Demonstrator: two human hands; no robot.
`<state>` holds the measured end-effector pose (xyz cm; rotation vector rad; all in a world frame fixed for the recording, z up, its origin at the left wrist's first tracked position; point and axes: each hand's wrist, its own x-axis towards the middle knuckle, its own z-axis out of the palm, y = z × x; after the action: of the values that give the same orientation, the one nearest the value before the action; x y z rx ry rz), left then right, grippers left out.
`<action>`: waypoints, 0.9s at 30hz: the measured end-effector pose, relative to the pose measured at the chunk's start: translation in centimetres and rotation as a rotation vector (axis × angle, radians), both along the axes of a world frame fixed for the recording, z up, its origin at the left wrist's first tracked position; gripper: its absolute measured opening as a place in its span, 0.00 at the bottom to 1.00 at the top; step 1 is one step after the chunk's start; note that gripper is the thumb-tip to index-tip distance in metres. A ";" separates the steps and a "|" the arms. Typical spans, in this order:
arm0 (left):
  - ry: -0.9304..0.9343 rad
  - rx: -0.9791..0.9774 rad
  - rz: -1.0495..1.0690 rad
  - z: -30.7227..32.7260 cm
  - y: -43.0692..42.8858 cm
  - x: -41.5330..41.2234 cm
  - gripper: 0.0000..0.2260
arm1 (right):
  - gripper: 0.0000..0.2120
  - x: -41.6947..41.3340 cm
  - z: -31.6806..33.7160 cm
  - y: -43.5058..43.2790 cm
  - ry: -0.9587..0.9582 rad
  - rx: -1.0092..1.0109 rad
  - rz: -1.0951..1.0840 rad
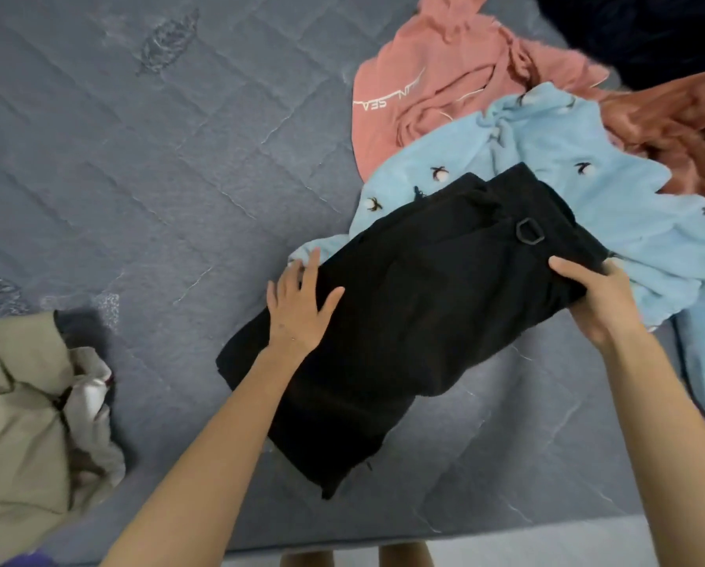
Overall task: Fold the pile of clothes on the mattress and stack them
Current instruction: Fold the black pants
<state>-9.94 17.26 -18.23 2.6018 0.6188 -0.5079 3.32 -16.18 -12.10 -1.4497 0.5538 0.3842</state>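
Observation:
A black garment [416, 317] with a ring buckle lies partly folded across the grey quilted mattress [138, 178], its upper end over a light blue fleece garment [588, 190]. My left hand [299, 304] lies flat on the black garment's left edge with straight, spread fingers. My right hand [592, 300] grips the garment's right edge, thumb on top and fingers underneath. Behind the blue fleece lie a pink sweatshirt [432, 79] with white lettering and a rust-brown garment [678, 124].
A beige garment [23, 415] with a pale lining sits crumpled at the mattress's near left. Something dark navy [645, 30] fills the far right corner. The mattress's near edge [465, 538] runs along the bottom, with the floor below.

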 end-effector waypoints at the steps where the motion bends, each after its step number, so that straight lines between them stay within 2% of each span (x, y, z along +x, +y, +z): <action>1: 0.060 0.024 0.018 -0.2 1.2 -0.3 0.31 | 0.23 0.2 -0.4 -0.7 0.087 -0.017 0.084; 3: 0.183 -0.063 0.085 -0.4 3.9 -0.8 0.32 | 0.28 0.7 -0.9 -1.4 0.231 -0.078 0.273; 6: 0.310 -0.520 0.208 0.2 6.7 -1.8 0.34 | 0.35 1.8 -1.1 -1.3 0.367 -0.185 0.524; 9: 0.370 -0.634 0.186 0.8 8.0 -3.0 0.28 | 0.35 2.6 -1.5 -0.3 0.385 -0.335 0.679; 13: 0.335 -0.617 0.259 0.9 8.8 -3.9 0.15 | 0.29 2.8 -2.0 0.6 0.326 -0.440 0.649; 16: 0.200 -0.576 0.273 2.0 9.1 -3.5 0.15 | 0.25 2.7 -1.4 -0.4 0.308 -0.410 0.566; 22: -0.076 -0.499 0.128 4.8 11.0 0.2 0.14 | 0.24 1.1 0.5 -3.3 0.312 -0.355 0.607; 25: -0.172 -0.342 0.080 5.2 11.2 2.8 0.15 | 0.23 -0.3 -0.1 -4.0 0.313 -0.325 0.526; 27: -0.297 -0.100 0.065 5.6 10.2 4.4 0.12 | 0.24 -1.1 -1.0 -4.1 0.309 -0.322 0.472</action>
<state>-5.55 27.44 -12.62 2.4860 0.5594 -0.1236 2.24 -20.24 -13.07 -1.8491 0.5312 0.9382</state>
